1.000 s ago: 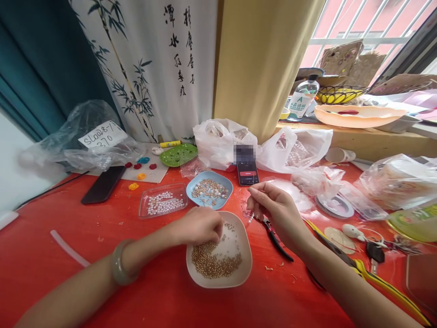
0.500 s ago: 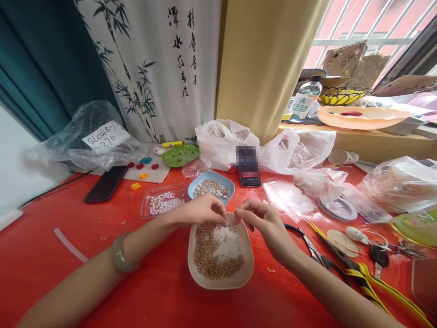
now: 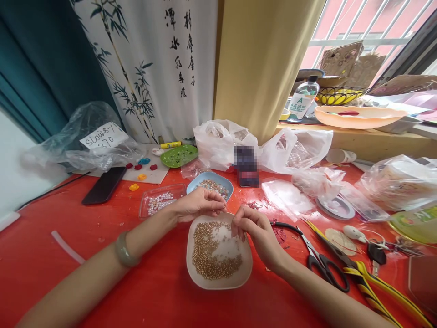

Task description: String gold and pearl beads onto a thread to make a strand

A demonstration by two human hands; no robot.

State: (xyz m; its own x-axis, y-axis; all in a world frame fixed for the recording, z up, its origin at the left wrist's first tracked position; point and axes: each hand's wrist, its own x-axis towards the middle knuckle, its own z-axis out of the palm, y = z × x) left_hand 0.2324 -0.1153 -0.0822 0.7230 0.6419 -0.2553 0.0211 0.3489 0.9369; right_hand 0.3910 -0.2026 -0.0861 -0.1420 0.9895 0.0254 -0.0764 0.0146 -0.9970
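Note:
A beige dish [image 3: 235, 281] holding several small gold beads [image 3: 205, 255] sits on the red table in front of me. My left hand [image 3: 200, 205] hovers just above the dish's far rim, fingers pinched together on something too small to make out. My right hand [image 3: 254, 230] is over the dish's right rim, fingertips curled down toward the beads, also pinched. The two hands are close, almost touching. A green bangle [image 3: 123, 250] is on my left wrist.
A blue bowl of mixed beads [image 3: 213, 182] and a clear tray of pearls [image 3: 160, 202] lie behind the dish. Black scissors [image 3: 317, 259] and yellow-handled pliers [image 3: 372, 284] lie to the right. A dark phone [image 3: 104, 184], a propped phone [image 3: 247, 168] and plastic bags [image 3: 221, 143] stand further back.
My left hand lifted from the beads to the dish's far rim. My right hand came down and left to meet it over the dish.

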